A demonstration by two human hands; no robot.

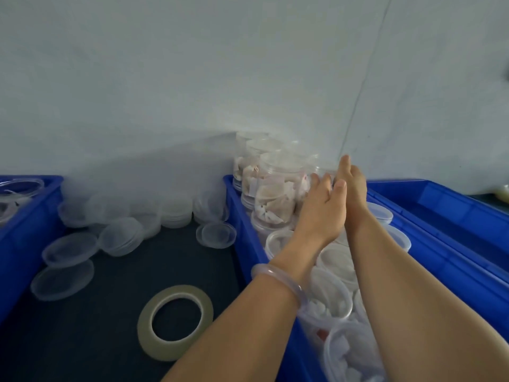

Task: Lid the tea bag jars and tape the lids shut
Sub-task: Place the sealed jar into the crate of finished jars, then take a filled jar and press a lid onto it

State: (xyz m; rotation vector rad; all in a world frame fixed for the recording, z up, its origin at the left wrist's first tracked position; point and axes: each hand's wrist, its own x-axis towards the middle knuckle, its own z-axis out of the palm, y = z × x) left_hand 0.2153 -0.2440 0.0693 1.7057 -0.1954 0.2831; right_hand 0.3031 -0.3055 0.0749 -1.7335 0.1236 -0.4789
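At the far left a blue bin (24, 224) is holding a few clear lids. Beside it, loose lids (121, 235) are lying scattered and stacked on the dark table (82, 340), against the pale wall. Nearer the person, a tape roll (176, 321) is lying flat on the table, untouched. Next, the middle bin (242, 216) is carrying the tea bag jars (272, 197), stacked at its far end, with open jars (330, 296) standing nearer (tea bags are showing inside). The left hand (316, 213), a clear bangle (278, 282) on its wrist, is reaching over this bin with fingers stretched forward at the far jars. The right hand (354, 188) is lying close alongside, edge-on, its fingers straight. Neither hand is clenching; blur is hiding whether they touch a jar. Another blue bin (440, 210) is sitting at the right.
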